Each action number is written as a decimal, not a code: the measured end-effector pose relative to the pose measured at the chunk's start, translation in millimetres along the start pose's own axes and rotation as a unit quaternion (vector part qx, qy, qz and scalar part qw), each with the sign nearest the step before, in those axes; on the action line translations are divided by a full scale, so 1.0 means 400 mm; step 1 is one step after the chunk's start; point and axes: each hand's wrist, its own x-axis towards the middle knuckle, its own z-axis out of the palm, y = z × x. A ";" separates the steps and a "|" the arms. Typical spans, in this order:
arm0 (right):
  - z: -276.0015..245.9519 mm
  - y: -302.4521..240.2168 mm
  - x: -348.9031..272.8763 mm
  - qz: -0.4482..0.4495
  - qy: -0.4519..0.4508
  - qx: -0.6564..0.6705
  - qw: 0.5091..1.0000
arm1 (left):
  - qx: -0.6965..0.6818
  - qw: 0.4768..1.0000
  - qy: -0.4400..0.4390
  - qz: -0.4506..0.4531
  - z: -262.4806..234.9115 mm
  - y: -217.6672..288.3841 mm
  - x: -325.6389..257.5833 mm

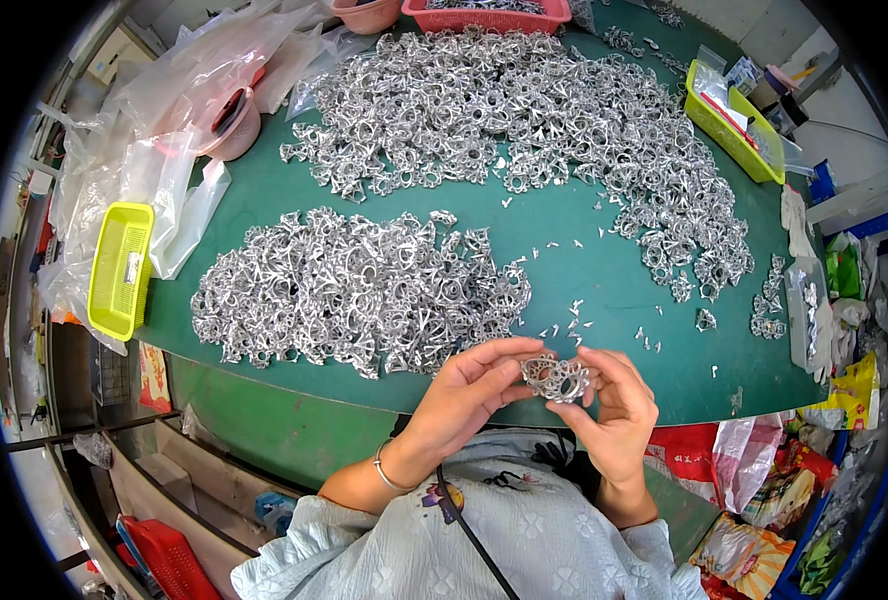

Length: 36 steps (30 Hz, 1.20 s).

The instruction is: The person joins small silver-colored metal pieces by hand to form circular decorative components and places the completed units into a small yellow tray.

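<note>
Near the front edge of the green table, I hold a small silver openwork metal casting (pixel 561 382) with ring-shaped loops between both hands. My left hand (pixel 476 384) pinches its left side with thumb and fingers. On the other side, the fingers and thumb of my right hand (pixel 612 405) close around its right end. Just beyond my left hand lies a heap of similar silver castings (pixel 354 290). Small broken-off metal bits (pixel 576 322) are scattered on the table past my fingertips.
A larger pile of castings (pixel 524 100) spreads across the back. Yellow-green baskets stand at left (pixel 122 270) and back right (pixel 734 125). A pink tub (pixel 234 135) sits by plastic bags (pixel 179 80); a red tray (pixel 484 18) is at the back. A clear box (pixel 809 315) stands right.
</note>
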 end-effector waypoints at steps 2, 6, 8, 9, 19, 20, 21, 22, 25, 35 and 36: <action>0.001 -0.001 -0.001 0.000 -0.002 0.001 1.000 | 0.027 1.000 0.002 0.007 -0.001 -0.003 -0.003; 0.007 0.001 -0.005 -0.009 -0.012 -0.002 1.000 | 0.043 0.999 -0.008 0.021 -0.003 0.001 -0.012; 0.012 0.002 -0.008 -0.009 -0.016 -0.006 1.000 | 0.038 0.999 -0.012 0.025 -0.008 0.004 -0.018; 0.011 0.003 -0.009 -0.005 -0.016 -0.007 1.000 | 0.035 0.999 -0.016 0.027 -0.008 0.002 -0.016; -0.048 0.011 -0.034 -0.116 -0.070 -0.202 0.970 | 0.026 0.995 -0.061 -0.070 0.046 -0.053 0.012; -0.065 0.002 -0.046 -0.125 -0.040 -0.193 0.972 | 0.016 0.996 -0.027 -0.088 0.062 -0.064 0.016; -0.102 0.005 -0.066 -0.144 0.029 -0.238 0.960 | 0.023 0.994 -0.032 -0.101 0.065 -0.075 0.019; -0.151 0.021 -0.092 -0.164 0.094 -0.277 0.942 | 0.031 0.993 -0.031 -0.110 0.061 -0.084 0.020; -0.316 0.125 -0.188 -0.052 0.394 -0.302 0.867 | 0.046 0.989 -0.049 -0.131 0.073 -0.108 0.027; -0.977 0.558 -0.699 0.298 0.433 -0.633 0.568 | 0.161 0.941 -0.135 -0.266 0.124 -0.189 0.019; -1.020 0.578 -0.733 0.294 0.404 -0.654 0.568 | 0.170 0.935 -0.145 -0.275 0.122 -0.201 0.021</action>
